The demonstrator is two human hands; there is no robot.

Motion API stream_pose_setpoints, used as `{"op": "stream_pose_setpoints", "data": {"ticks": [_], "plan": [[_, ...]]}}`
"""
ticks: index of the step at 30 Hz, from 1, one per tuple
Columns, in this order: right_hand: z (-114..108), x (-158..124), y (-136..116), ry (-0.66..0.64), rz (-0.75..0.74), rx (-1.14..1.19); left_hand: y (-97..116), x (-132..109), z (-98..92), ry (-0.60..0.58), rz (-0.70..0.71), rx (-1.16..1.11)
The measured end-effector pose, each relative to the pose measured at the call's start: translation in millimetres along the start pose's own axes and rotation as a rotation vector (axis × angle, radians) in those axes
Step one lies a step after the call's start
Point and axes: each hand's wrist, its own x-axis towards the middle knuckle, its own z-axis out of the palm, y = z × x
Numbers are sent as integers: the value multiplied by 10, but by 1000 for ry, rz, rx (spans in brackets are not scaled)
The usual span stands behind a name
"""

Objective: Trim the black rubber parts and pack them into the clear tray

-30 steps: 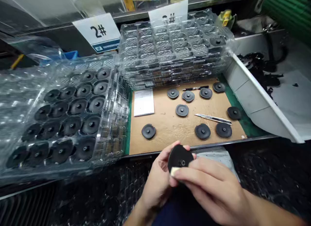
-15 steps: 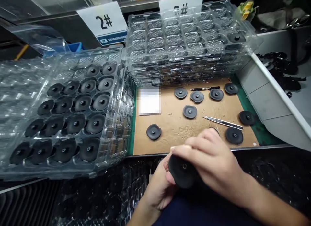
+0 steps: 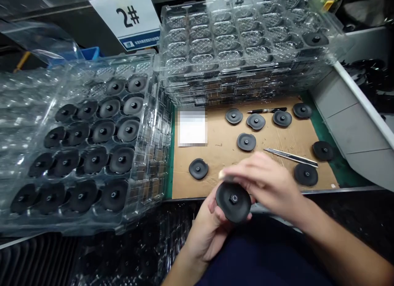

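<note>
Hands meet over the lap, just in front of the bench edge, with one black disc [image 3: 233, 202] between them. The left hand [image 3: 209, 230] cups the disc from below and behind, fingers closed on its lower rim, its face with the small centre hub turned up toward the camera. The right hand [image 3: 264, 183] lies across the top edge with its fingers half curled; whether its thumb pinches the rim from behind cannot be told.

Beyond them a cardboard mat [image 3: 221, 175] carries loose discs [image 3: 198, 168], a thin blade [image 3: 291, 156] and a pen [image 3: 266, 110]. A clear tray [image 3: 147, 171] full of the same discs sits tilted to the left, and a stack of nearly empty trays [image 3: 234, 89] stands at the back.

The main risk looks like a slip — the disc is held off the bench, so a loosened left grip would likely drop it into the dark clutter below, where it would be hard to pick out. The blade lies near the right hand's knuckles, and a careless reach forward could catch it.
</note>
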Motion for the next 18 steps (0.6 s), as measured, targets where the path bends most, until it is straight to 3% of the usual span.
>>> {"op": "stream_pose_setpoints", "data": {"ticks": [2,4,8,12,14,18], "plan": [[45,-74,228,35,266,-26,22,-7,-21,38,7,-34],[131,-231,394,-8,433,-15,29,-8,-53,78,26,-67],[405,-678,432,-163,528,129,11,25,-95,78,45,-84],[573,-974,355,-216,633,195,-3,57,-54,69,65,-82],[524,-982,359,-161,662,192,-10,61,-18,76,69,-77],[211,-725,286,86,627,166,-60,59,42,69,49,-61]]}}
